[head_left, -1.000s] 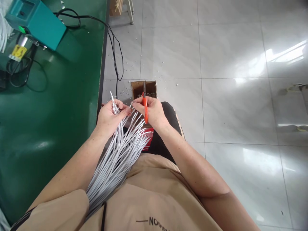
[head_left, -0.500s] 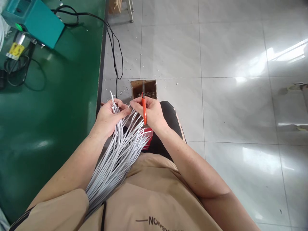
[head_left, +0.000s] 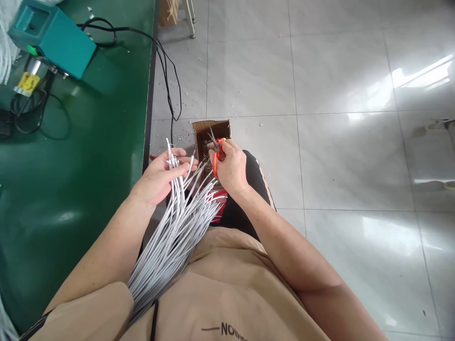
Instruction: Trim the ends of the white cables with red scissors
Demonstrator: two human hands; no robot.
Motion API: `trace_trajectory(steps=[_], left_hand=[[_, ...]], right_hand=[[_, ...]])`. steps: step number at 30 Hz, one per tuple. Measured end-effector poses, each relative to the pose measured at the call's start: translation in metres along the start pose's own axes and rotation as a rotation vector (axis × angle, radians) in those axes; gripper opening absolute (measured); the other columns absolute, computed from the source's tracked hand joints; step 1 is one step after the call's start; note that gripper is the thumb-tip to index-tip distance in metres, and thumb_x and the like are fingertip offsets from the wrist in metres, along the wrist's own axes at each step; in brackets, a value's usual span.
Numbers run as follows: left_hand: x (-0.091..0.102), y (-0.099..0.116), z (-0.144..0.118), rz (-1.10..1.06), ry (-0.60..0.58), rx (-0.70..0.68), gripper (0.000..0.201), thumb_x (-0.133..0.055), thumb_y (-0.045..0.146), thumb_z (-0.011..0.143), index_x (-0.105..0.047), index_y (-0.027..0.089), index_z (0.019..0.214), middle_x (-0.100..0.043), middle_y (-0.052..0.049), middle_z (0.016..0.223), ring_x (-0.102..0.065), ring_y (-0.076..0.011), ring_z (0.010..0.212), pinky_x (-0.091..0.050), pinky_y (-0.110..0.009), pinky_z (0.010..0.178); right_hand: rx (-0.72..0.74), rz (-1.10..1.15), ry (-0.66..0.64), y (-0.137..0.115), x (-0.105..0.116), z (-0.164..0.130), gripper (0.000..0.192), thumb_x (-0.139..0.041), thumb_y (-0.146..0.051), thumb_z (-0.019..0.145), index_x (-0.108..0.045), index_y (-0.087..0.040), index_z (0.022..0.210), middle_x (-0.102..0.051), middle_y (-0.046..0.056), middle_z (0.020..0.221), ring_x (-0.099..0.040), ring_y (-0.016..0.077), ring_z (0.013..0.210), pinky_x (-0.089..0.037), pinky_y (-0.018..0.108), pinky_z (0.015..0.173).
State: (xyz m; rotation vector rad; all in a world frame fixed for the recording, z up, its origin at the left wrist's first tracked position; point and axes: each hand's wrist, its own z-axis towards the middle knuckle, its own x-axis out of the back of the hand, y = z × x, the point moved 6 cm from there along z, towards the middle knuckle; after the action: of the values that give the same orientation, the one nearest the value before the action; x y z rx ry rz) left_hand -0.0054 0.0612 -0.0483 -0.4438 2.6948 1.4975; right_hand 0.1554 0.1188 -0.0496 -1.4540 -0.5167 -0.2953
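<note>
Holding a thick bundle of white cables point(head_left: 170, 227) across the lap, the left hand point(head_left: 159, 177) has its fingers closed loosely around a few of the cable ends, which stick up past the fingertips with small metal tips showing. The rest of the bundle fans out below the hand and runs down over the beige shirt point(head_left: 220, 293) toward the bottom left. The right hand point(head_left: 231, 166) is just beside the left, gripping a pair of orange-handled scissors point(head_left: 216, 149) whose blades stand slightly parted and point up over a small cardboard box point(head_left: 211, 130) on the floor. The scissors are close to the loose cable ends but apart from them. Small scraps lie in the box and scattered over the grey floor tiles point(head_left: 320, 142) around it. To the left stands a green table point(head_left: 71, 180), carrying a teal machine point(head_left: 50, 35) with black cords point(head_left: 167, 71) that trail off the table edge.
</note>
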Motion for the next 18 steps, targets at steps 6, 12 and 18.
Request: trace_trajectory(steps=[6, 12, 18], left_hand=[[-0.007, 0.003, -0.002, 0.0, -0.061, 0.01, 0.054, -0.076, -0.003, 0.059, -0.061, 0.019, 0.107, -0.068, -0.006, 0.112, -0.063, -0.0236, 0.112, -0.057, -0.033, 0.089], [-0.001, 0.0, -0.002, 0.108, -0.03, 0.033, 0.066, -0.072, -0.003, 0.065, -0.057, 0.022, 0.124, -0.057, -0.009, 0.137, -0.053, -0.0264, 0.13, -0.052, -0.04, 0.104], [0.0, -0.006, -0.002, 0.188, -0.063, 0.052, 0.064, -0.076, 0.004, 0.068, -0.054, 0.013, 0.127, -0.067, -0.012, 0.116, -0.064, -0.0256, 0.114, -0.049, -0.047, 0.106]], right_hand=[[0.135, 0.084, -0.084, -0.026, -0.011, -0.01, 0.017, -0.054, -0.025, 0.086, -0.058, -0.018, 0.072, -0.057, 0.002, 0.077, -0.052, 0.013, 0.075, -0.04, 0.025, 0.071], [-0.317, 0.223, -0.434, 0.027, -0.051, -0.033, 0.03, -0.054, -0.041, 0.084, -0.06, -0.018, 0.066, -0.051, -0.003, 0.059, -0.046, 0.0101, 0.06, -0.036, 0.023, 0.06], [-0.435, 0.268, -0.487, 0.051, -0.046, -0.047, 0.028, -0.063, -0.043, 0.077, -0.068, -0.016, 0.071, -0.059, -0.002, 0.063, -0.051, 0.0107, 0.061, -0.04, 0.023, 0.062]])
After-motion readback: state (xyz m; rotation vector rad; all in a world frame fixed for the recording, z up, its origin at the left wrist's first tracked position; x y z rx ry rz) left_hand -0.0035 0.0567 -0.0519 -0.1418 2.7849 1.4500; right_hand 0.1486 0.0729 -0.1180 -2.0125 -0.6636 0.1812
